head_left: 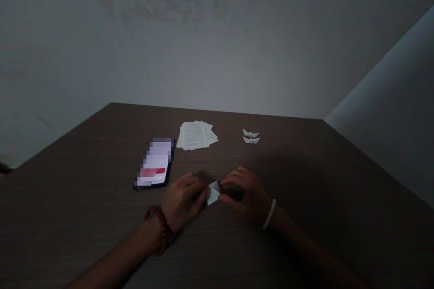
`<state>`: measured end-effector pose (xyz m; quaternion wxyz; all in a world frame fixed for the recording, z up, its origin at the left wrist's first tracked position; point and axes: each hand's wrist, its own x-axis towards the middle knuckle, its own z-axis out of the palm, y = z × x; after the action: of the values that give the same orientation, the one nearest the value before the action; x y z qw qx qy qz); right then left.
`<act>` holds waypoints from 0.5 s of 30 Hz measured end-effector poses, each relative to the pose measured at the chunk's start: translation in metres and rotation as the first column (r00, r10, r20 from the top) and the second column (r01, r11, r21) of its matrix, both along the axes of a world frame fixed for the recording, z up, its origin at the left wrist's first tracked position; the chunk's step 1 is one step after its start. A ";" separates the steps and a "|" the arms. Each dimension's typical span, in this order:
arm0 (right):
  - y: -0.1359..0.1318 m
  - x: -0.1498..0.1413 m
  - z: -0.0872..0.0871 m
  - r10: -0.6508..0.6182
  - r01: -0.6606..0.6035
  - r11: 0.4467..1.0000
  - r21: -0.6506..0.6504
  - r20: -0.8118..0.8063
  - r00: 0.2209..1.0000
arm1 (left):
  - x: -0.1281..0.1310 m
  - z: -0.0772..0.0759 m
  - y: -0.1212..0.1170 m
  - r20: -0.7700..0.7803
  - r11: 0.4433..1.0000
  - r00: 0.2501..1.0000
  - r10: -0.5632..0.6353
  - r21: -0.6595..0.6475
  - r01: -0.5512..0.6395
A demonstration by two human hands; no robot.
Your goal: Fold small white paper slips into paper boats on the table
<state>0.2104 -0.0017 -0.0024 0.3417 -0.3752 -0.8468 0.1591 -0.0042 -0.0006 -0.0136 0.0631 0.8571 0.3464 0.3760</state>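
Observation:
A small folded piece of paper (213,193) is held just above the table between my two hands. My left hand (185,199), with a brown bead bracelet at the wrist, pinches its left edge. On the opposite side, the thumb and fingers of my right hand (247,194) grip the right edge; a pale bead bracelet circles that wrist. Faint print shows on the paper. Farther back to the right, two small folded paper boats (251,137) lie one behind the other.
A fanned stack of printed paper sheets (195,135) lies toward the back of the dark wooden table (111,144). Left of my hands rests a phone (155,162) with its screen lit and blurred. A grey wall (217,63) rises behind the table's far edge.

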 end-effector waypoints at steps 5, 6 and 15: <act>-0.003 -0.006 -0.005 -0.022 0.016 0.998 0.056 0.108 0.994 | 0.004 0.003 0.000 -0.019 0.997 1.000 0.025 -0.076 -0.026; -0.003 -0.006 -0.007 -0.028 0.022 0.998 0.055 0.113 0.993 | 0.005 0.004 0.000 -0.034 0.995 0.999 0.020 -0.093 -0.023; 0.000 0.000 -0.010 0.014 -0.020 0.999 0.043 0.131 0.991 | -0.004 0.001 0.005 -0.206 0.988 0.970 -0.133 -0.111 0.112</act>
<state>0.2101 -0.0017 -0.0120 0.2922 -0.3700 -0.8739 0.1182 -0.0085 0.0042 -0.0129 0.0909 0.9079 0.3158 0.2602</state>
